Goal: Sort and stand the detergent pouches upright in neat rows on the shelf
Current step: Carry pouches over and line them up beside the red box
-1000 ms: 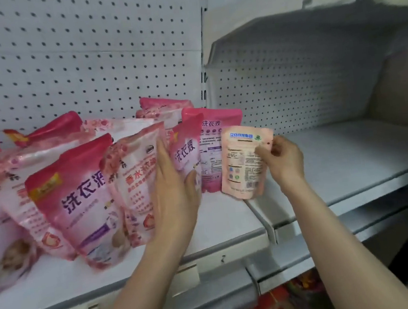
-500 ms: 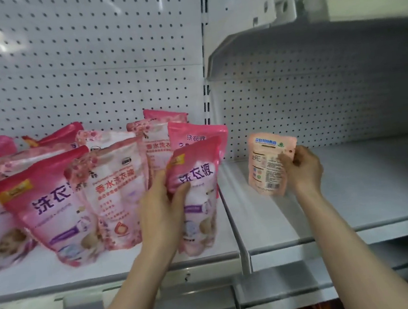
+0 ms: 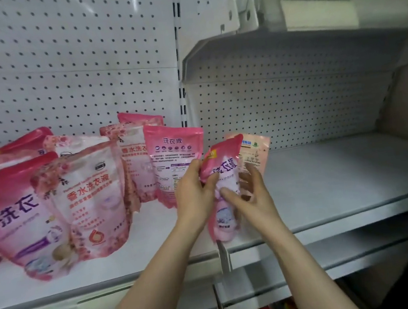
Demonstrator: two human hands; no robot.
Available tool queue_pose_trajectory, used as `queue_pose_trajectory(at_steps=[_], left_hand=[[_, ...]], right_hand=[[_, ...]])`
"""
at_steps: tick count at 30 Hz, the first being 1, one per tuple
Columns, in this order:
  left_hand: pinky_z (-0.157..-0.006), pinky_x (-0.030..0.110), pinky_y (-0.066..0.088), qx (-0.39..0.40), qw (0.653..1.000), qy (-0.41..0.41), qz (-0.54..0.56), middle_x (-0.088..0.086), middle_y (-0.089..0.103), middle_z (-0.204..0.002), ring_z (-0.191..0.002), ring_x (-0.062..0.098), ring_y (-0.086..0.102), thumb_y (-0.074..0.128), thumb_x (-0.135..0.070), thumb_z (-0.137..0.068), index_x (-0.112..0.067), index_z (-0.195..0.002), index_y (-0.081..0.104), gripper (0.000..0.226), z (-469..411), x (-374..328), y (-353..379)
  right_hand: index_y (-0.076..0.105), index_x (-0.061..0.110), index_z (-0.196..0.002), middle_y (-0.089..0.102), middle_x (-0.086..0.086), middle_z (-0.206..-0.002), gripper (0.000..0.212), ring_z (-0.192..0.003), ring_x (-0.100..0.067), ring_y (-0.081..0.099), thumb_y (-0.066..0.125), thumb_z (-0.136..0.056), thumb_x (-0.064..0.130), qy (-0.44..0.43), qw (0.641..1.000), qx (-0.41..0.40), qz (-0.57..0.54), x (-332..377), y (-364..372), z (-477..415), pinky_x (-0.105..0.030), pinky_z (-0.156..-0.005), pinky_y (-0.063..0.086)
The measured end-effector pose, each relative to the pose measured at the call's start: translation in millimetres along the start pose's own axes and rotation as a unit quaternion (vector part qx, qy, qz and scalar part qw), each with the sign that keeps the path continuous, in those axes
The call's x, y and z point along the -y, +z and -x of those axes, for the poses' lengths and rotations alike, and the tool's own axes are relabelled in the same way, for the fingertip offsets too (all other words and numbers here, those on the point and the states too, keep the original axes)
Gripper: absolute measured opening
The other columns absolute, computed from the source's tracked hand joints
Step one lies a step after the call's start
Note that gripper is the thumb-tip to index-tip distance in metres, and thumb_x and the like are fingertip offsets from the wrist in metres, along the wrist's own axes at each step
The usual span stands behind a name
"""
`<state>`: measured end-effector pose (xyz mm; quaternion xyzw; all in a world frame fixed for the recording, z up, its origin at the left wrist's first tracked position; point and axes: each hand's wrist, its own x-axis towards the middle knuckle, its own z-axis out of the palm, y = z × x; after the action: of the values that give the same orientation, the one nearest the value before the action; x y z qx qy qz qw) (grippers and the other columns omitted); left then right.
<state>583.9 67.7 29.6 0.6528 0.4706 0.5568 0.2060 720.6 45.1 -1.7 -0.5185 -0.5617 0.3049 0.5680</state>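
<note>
Now, at the left of the shelf (image 3: 332,189), the pouches (image 3: 87,200) stand leaning in rough rows. At the shelf's middle joint you hold the pink pouch (image 3: 223,177) upright, left hand (image 3: 194,194) gripping its top corner and right hand (image 3: 252,194) loosely pinching its side. The small peach pouch (image 3: 252,153) stands just behind.

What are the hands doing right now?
Left hand: holding the pink pouch.
Right hand: touching that pouch; grip cannot be told.

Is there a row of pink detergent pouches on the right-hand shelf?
No: the pink detergent pouches crowd the left shelf; the right shelf shows only one small peach pouch.
</note>
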Motion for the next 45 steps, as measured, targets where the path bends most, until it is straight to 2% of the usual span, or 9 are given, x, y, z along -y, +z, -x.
queue_pose_trajectory(at_steps=[7,14,19,24,28,31,35,41,45], left_hand=[[-0.098,0.029,0.046,0.017,0.998,0.025,0.055,-0.019,0.056,-0.122,-0.115,0.002,0.054,0.058,-0.053,-0.087,-0.031,-0.123,0.049,0.043,-13.5,17.0,-28.6],[-0.116,0.042,0.021,-0.071,0.994,-0.066,-0.052,0.017,0.02,-0.155,-0.145,0.028,0.018,0.078,-0.034,-0.078,-0.014,-0.154,-0.003,0.113,-36.9,50.2,-19.1],[-0.114,0.052,0.019,-0.074,0.987,-0.088,-0.114,0.024,0.005,-0.157,-0.145,0.04,0.009,0.086,-0.036,-0.067,-0.022,-0.149,-0.024,0.138,-44.4,60.7,10.7],[-0.104,0.045,0.036,-0.059,0.991,-0.035,-0.115,0.019,0.026,-0.15,-0.133,0.037,0.035,0.07,-0.006,-0.08,-0.024,-0.153,-0.014,0.112,-46.9,68.2,12.9],[-0.098,0.01,0.038,0.119,0.992,0.031,0.042,-0.03,0.037,-0.141,-0.125,-0.016,0.038,0.075,0.003,-0.074,-0.032,-0.153,0.014,0.106,-41.2,71.9,-20.7],[-0.079,0.008,0.049,0.259,0.952,-0.019,0.161,-0.04,0.048,-0.128,-0.112,-0.018,0.05,0.072,0.01,-0.074,-0.04,-0.147,0.031,0.097,-27.5,74.6,-48.2],[-0.073,0.013,0.053,0.138,0.96,-0.08,0.23,-0.004,0.062,-0.127,-0.107,0.005,0.063,0.072,-0.007,-0.08,-0.025,-0.137,0.048,0.064,3.8,71.5,-48.5],[-0.079,0.018,0.052,-0.064,0.983,-0.112,0.129,-0.015,0.064,-0.109,-0.097,0.002,0.065,0.081,-0.048,-0.064,-0.031,-0.121,0.044,0.07,28.4,42.7,-9.3],[-0.091,0.041,0.053,-0.163,0.958,-0.148,0.186,-0.006,0.067,-0.104,-0.097,0.015,0.065,0.072,-0.029,-0.085,-0.029,-0.11,0.051,0.033,20.5,28.3,-19.1]], right_hand=[[0.066,0.024,-0.11,0.077,0.004,-0.103,0.054,-0.097,-0.018,0.074,0.091,-0.064,0.016,0.035,0.994,0.044,-0.094,-15.0,-15.7,-20.8,-0.026,-0.073,0.06],[0.065,0.027,-0.101,0.073,0.01,-0.096,0.036,-0.089,-0.007,0.071,0.086,-0.074,0.014,-0.012,0.974,-0.223,-0.032,-16.6,6.0,-13.3,-0.031,-0.081,0.059],[0.048,0.037,-0.118,0.066,0.02,-0.105,0.042,-0.095,0.001,0.065,0.075,-0.086,0.025,-0.021,0.988,-0.155,0.005,-13.7,-2.7,-10.6,-0.023,-0.08,0.053],[0.053,0.024,-0.126,0.068,0.013,-0.108,0.043,-0.099,-0.009,0.068,0.073,-0.088,0.025,0.016,0.991,-0.13,-0.004,-22.8,-18.5,-7.7,-0.033,-0.085,0.058],[0.056,0.018,-0.129,0.069,0.004,-0.114,0.045,-0.105,-0.013,0.068,0.073,-0.088,0.023,0.018,0.987,-0.155,-0.035,-26.5,-27.7,-5.3,-0.026,-0.084,0.056],[0.054,0.02,-0.131,0.069,0.003,-0.118,0.045,-0.107,-0.014,0.067,0.072,-0.09,0.026,0.017,0.986,-0.158,-0.047,-26.8,-27.5,-5.3,-0.035,-0.093,0.055],[0.051,0.03,-0.133,0.068,0.011,-0.12,0.046,-0.108,-0.009,0.067,0.068,-0.091,0.039,0.028,0.991,-0.108,-0.075,-26.0,-17.2,-5.4,-0.037,-0.094,0.056],[0.056,0.027,-0.128,0.071,0.006,-0.114,0.035,-0.1,-0.008,0.071,0.065,-0.094,0.031,0.019,0.986,-0.125,-0.111,-26.0,0.0,-5.0,-0.027,-0.082,0.059],[0.063,0.017,-0.118,0.075,-0.004,-0.107,0.022,-0.089,-0.015,0.075,0.064,-0.096,0.019,0.061,0.949,-0.157,-0.267,-14.2,-1.2,-4.7,-0.03,-0.071,0.061]])
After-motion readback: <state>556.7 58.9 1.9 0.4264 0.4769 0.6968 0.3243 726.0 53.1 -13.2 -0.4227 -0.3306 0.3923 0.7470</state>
